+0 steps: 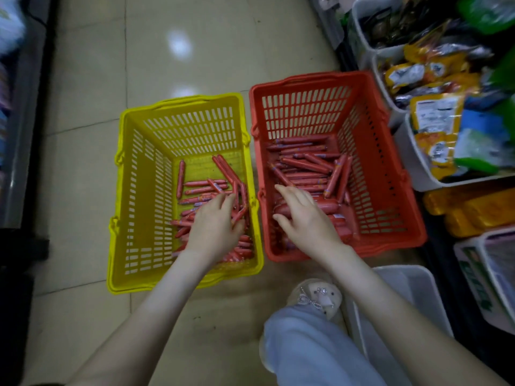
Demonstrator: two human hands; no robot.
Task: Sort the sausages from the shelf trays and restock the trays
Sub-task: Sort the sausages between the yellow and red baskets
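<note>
The person's left hand (pixel 214 227) reaches down into a yellow basket (pixel 178 103) standing on the tiled floor (pixel 92 79), with its fingers curled and the thumb tucked in around a few of the thin sausages (pixel 200 190) heaped there; one of them sticks out just past the thumb, and the rest lie scattered under and ahead of the fingers, toward the far wall of the basket. The right hand (pixel 303 215) is in a red basket (pixel 390 190) that stands touching the yellow one on the thumb side of the left hand. Its fingers are spread and only loosely bent, lying on top of the thick sausages (pixel 328 204) at the near end without closing around any. Beyond its fingertips lies a pile of slimmer sausages (pixel 303 165), crossing each other at several angles. Out past the little-finger side of the right hand, beyond the red basket's wall, white shelf trays (pixel 418 174) hold yellow and silver snack packets (pixel 434 112). Below the right forearm, close to the person, a pale tray (pixel 412 291) rests on the floor beside a light shoe (pixel 317 296) and a grey trouser leg (pixel 306 344)
</note>
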